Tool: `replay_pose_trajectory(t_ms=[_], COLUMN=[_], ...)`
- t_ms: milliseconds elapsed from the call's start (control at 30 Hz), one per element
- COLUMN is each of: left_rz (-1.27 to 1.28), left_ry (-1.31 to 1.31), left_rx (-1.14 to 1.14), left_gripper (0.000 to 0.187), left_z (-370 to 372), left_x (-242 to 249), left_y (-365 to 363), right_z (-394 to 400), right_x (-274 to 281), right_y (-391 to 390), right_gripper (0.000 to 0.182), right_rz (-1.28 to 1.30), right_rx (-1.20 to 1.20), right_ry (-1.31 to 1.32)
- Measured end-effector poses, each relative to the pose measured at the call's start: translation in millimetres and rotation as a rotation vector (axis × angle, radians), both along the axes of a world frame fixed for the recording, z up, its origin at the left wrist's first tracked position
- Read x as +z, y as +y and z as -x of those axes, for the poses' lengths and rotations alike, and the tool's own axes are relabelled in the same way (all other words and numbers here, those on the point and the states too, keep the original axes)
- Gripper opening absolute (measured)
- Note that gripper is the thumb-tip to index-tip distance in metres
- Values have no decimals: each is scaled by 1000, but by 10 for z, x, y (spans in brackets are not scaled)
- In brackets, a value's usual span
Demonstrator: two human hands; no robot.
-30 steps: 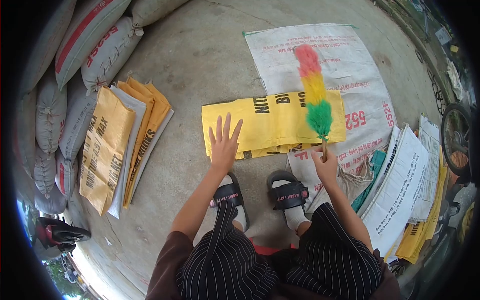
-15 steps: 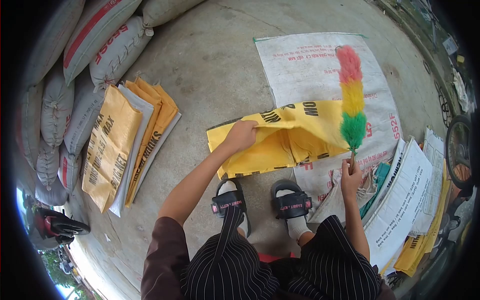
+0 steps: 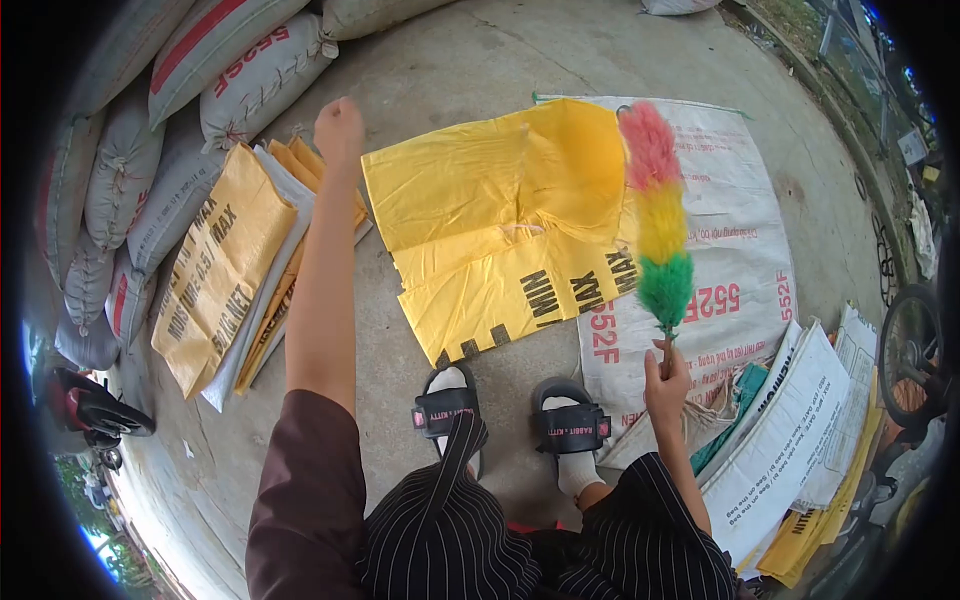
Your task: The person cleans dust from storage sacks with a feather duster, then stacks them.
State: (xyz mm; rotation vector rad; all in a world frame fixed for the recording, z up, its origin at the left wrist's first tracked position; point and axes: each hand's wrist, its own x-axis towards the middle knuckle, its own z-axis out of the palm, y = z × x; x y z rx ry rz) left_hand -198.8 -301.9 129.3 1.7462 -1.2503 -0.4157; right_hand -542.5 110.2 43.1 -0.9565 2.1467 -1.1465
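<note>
The yellow sack (image 3: 500, 225) is up off the concrete floor (image 3: 440, 90), spread out in the air in front of the person, with black letters showing on its lower flap. The left hand (image 3: 338, 128) is raised high and closed in a fist; it looks like it pinches the left corner of the yellow sack, but the edge there is hard to see. The right hand (image 3: 666, 385) is low, closed tight around the thin stick of the feather duster (image 3: 660, 225). The duster points up, pink at the top, yellow in the middle and green at the bottom, and it stands just in front of the right side of the yellow sack. Under them lies a big white sack (image 3: 720, 250), flat on the floor, with red writing. Two feet in black sandals (image 3: 505, 415) stand just below the yellow sack. To the left is a pile of folded sacks (image 3: 225, 270), and behind it full grey bags (image 3: 150, 130) are stacked up. To the right is another heap of white sacks (image 3: 800, 430).
</note>
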Motion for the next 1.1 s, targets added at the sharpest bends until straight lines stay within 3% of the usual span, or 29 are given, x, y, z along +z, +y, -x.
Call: replay_pose_trajectory(t_ms=[33, 100, 167, 200, 233, 267, 300, 333, 400, 533, 600, 733, 800, 867, 1000, 1033, 1100], left_rz=[288, 492, 63, -37, -125, -304, -482, -487, -705, -517, -456, -416, -410, -502, -495, -529, -561], left_ry=[-109, -232, -448, -569, -633, -668, -690, -683, -699, -644, -559, -385, -325, -362, -350, -360, -374], left_rx=[77, -198, -699, -790, -717, -710, -701, -678, -796, -930, -1037, -1362, -1514, -1578, -1672, -1689, -1702], left_gripper=[25, 13, 14, 29, 52, 58, 64, 64, 65, 41, 32, 35, 41, 44, 44, 43, 42], left_z=[100, 302, 443, 430, 328, 265, 248, 230, 248, 371, 537, 800, 858, 875, 754, 739, 702], left_x=[67, -166, -565, -904, -1495, -1721, -1738, -1753, -1732, -1563, -1194, -777, -787, -918, -1178, -1158, -1172], left_y=[411, 1055, 1610, 1740, 1813, 1877, 1926, 1937, 1915, 2014, 2271, 3006, 3435, 3771, 3876, 3867, 3870], right_z=[-54, -145, -177, -197, -194, -208, -217, -227, -227, -198, -191, -177, -180, -178, -229, -208, -137], right_x=[1, -3, 23, 24, -28, -51, -40, -20, -4, -44, -40, 101, 265, 374, 466, 399, 97], right_y=[6, -1, -22, -27, -23, -27, -40, -51, -23, 74, 85, -11, -93, -160, -261, -265, -285], right_gripper=[21, 20, 19, 19, 17, 17, 15, 14, 12, 12, 13, 19, 22, 30, 38, 38, 57], right_rz=[-2, -56, -64, -75, -65, -59, -56, -56, -61, -41, -45, -15, -5, 39, -35, -36, -149], right_rx=[7, 69, 91, 115, 125, 149, 149, 149, 152, 117, 98, 29, -24, -19, 38, 38, 180], right_ry=[4, 56, 71, 88, 62, 52, 37, 27, 43, 89, 74, 79, 114, 325, 336, 338, 367])
